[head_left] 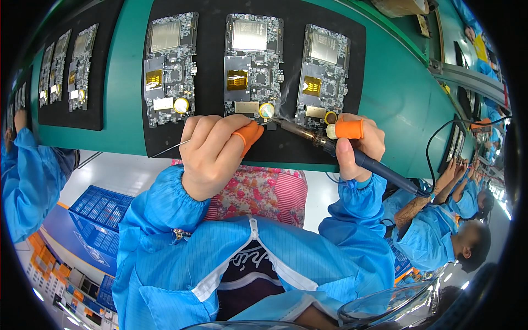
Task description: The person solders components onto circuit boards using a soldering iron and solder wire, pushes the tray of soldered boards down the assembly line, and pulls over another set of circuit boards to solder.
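While smoke [285, 92] curls over the middle board [266, 71], we count three circuit boards [169, 66] on the black mat [210, 66] before us and three on a second mat [99, 82] to our left, all on one green table [125, 99]. Our right hand [360, 142] has its grip closed around one soldering iron [378, 167], tip beside one coin cell [266, 111]; our left hand [214, 151] pinches one thin wire [170, 148].

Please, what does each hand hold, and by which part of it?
The right hand holds a soldering iron by the front of its dark handle. The left hand holds a thin wire; where exactly is hidden.
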A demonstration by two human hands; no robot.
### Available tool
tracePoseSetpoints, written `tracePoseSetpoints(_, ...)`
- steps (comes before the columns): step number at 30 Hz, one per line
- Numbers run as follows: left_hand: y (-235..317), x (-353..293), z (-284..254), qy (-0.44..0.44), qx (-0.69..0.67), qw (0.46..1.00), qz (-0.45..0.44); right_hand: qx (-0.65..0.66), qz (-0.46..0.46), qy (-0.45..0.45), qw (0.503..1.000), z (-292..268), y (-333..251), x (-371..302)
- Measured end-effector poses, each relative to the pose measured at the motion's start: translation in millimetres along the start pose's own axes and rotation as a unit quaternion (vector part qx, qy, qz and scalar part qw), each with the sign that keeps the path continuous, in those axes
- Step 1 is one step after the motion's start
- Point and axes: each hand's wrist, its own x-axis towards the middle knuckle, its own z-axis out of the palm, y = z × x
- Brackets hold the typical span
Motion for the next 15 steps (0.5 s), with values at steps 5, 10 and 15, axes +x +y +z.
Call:
tracePoseSetpoints(5, 4, 3, -7, -0.037, -0.013, 0.999, -0.013, -0.006, -0.008, 0.012, 1.000, 1, 0, 0)
tracePoseSetpoints(10, 8, 1, -24, -0.016, -0.128, 0.976, -0.175, 0.022, -0.003, 0.030, 0.999, -2, -2, -5)
tracePoseSetpoints(15, 6, -7, -33, -0.048, -0.024, 0.991, -0.126, 0.060, 0.026, 0.048, 0.997, -4, -3, -11)
